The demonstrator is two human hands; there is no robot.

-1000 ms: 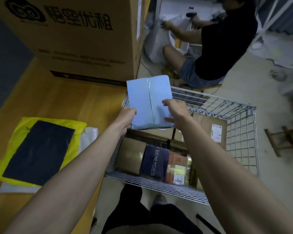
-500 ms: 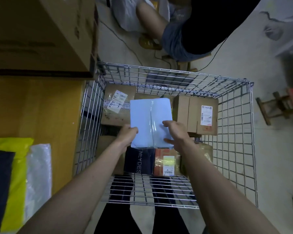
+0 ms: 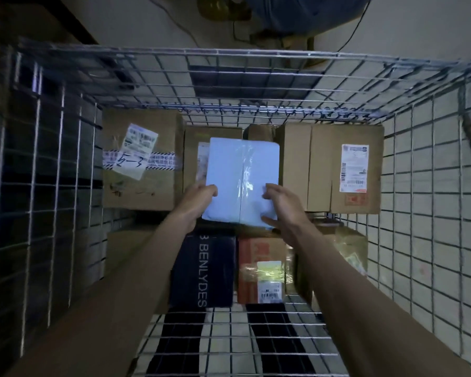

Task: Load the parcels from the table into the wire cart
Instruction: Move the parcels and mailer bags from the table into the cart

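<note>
Now both arms reach down inside the wire cart (image 3: 430, 164), and the pale blue parcel (image 3: 242, 183) is held between the two hands. The left hand (image 3: 199, 198) grips the parcel's lower left edge, fingers curled under and thumb on top. The right hand (image 3: 280, 205) has the lower right corner, fingertips pressed on the face, thumb along the bottom edge. So both hands are closed on the parcel, neither one free.

The parcel sits flat-on to the camera, a glossy tape seam running down its middle. It hangs above the load already in the cart, over the gap between the far row and the near row; whether it touches anything below, I cannot tell.

Far row: a taped cardboard box (image 3: 142, 159) on the left with a white label and handwriting, and a big cardboard box (image 3: 329, 167) on the right with a printed shipping label. A narrower brown box (image 3: 195, 148) shows just behind the blue parcel. Near row: a dark box marked BENLYDES (image 3: 204, 270), right beside it a red-orange package (image 3: 261, 270) with a barcode sticker, and a plastic-wrapped brown package (image 3: 348, 257) at the right, partly hidden by the right forearm.
</note>
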